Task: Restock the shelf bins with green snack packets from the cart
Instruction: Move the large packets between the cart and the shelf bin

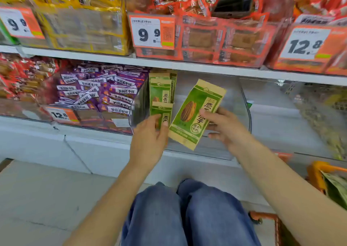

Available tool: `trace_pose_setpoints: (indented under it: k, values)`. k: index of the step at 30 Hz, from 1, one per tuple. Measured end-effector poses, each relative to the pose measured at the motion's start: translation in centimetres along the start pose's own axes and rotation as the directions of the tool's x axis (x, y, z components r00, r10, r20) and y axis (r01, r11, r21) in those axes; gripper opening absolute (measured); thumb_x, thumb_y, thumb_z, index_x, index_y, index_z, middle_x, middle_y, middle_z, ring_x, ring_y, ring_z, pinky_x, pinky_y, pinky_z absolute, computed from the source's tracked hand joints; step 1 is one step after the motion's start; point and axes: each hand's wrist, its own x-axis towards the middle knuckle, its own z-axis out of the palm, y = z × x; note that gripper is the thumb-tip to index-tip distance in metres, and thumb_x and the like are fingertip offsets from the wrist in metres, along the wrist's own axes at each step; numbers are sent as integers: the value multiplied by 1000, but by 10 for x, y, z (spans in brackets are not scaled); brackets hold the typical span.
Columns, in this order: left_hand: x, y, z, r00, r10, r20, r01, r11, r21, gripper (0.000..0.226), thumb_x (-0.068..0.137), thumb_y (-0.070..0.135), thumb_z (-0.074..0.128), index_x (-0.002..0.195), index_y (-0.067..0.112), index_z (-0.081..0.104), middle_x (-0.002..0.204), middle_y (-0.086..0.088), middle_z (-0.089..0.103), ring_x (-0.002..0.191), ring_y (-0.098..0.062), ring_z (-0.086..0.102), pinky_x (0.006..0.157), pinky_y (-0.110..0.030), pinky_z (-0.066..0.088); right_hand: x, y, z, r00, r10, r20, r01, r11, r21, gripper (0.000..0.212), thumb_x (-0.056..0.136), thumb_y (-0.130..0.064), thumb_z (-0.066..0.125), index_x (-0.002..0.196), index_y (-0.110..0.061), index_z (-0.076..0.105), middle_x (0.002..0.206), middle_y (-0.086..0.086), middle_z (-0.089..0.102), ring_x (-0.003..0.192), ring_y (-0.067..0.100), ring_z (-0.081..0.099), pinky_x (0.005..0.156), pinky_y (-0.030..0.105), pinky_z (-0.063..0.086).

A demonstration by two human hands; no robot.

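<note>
A green sunflower-seed packet (195,112), judged light, stiff-edged and slick, was pinched at its right edge by the right hand (223,127) over the clear bin's (244,103) front edge; the left hand (150,140) gripped a racked packet (161,114).

green-and-tan packet (197,114), purple packets (105,89), orange cart (317,176)

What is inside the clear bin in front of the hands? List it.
Inside the clear bin: upright green packets at its left end; the rest looks bare. The held packet and both hands cover part.
</note>
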Motion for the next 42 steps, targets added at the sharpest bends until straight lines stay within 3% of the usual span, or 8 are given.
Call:
trace_pose_setpoints:
  k: [7, 11, 18, 23, 27, 33, 38, 42]
  values:
    - [31, -61, 9, 992, 103, 68, -123, 866, 484, 43, 100, 38, 37, 121, 6, 56, 108, -17, 65, 98, -36, 60, 81, -41, 46, 102, 13, 52, 985, -131, -113, 119, 987, -103, 20, 86, -12, 69, 100, -18, 56, 104, 9, 67, 89, 25, 67, 77, 41, 58]
    - [30, -70, 22, 986, 159, 43, -151, 771, 619, 45, 100, 37, 28, 96, 9, 63, 86, -13, 67, 84, -34, 58, 77, -41, 41, 131, 39, 75, 977, 202, 61, -172, 929, -329, 28, 81, -16, 75, 106, -12, 63, 112, 8, 68, 100, 24, 64, 92, 42, 52]
    - [30, -74, 28, 973, 228, -34, -159, 772, 615, 40, 98, 32, 35, 84, 10, 66, 79, -11, 66, 76, -32, 55, 74, -40, 34, 145, 48, 86, 900, 413, 139, -393, 907, -151, 14, 79, 0, 71, 81, -12, 64, 78, 5, 68, 72, 17, 62, 64, 28, 51]
    - [30, -79, 29, 957, 276, -83, -175, 785, 595, 36, 97, 31, 39, 84, 10, 66, 78, -9, 64, 76, -31, 55, 76, -39, 35, 153, 47, 92, 954, 299, 28, -289, 939, -188, 35, 69, 6, 77, 101, -3, 64, 87, 10, 70, 75, 20, 67, 61, 27, 51]
    - [29, -81, 32, 949, 291, -124, -170, 798, 578, 38, 98, 30, 37, 88, 9, 66, 79, -9, 63, 76, -30, 54, 80, -39, 36, 174, 45, 93, 984, 102, -143, -141, 945, -297, 63, 61, -6, 87, 115, 5, 56, 113, 11, 65, 103, 25, 61, 86, 36, 51]
    - [28, -81, 33, 937, 318, -143, -185, 801, 570, 40, 99, 32, 35, 97, 10, 69, 82, -7, 64, 78, -28, 54, 80, -37, 35, 181, 43, 117, 976, -193, -99, 117, 853, -509, 48, 73, -13, 81, 115, -7, 61, 114, 9, 67, 105, 24, 63, 91, 36, 51]
    - [29, -82, 33, 940, 313, -138, -184, 803, 566, 42, 99, 32, 34, 97, 11, 69, 84, -7, 65, 79, -28, 55, 81, -38, 35, 184, 50, 119, 908, -400, -128, 219, 711, -669, 76, 72, -30, 82, 136, -13, 44, 129, 12, 46, 119, 27, 49, 98, 31, 42]
    - [28, -83, 35, 930, 329, -161, -189, 807, 559, 42, 100, 32, 33, 97, 11, 69, 84, -7, 65, 79, -28, 54, 81, -37, 36, 199, 48, 110, 990, -69, -123, -18, 800, -600, 132, 65, -39, 86, 151, -10, -9, 160, 11, -2, 148, 25, 6, 117, 35, 16]
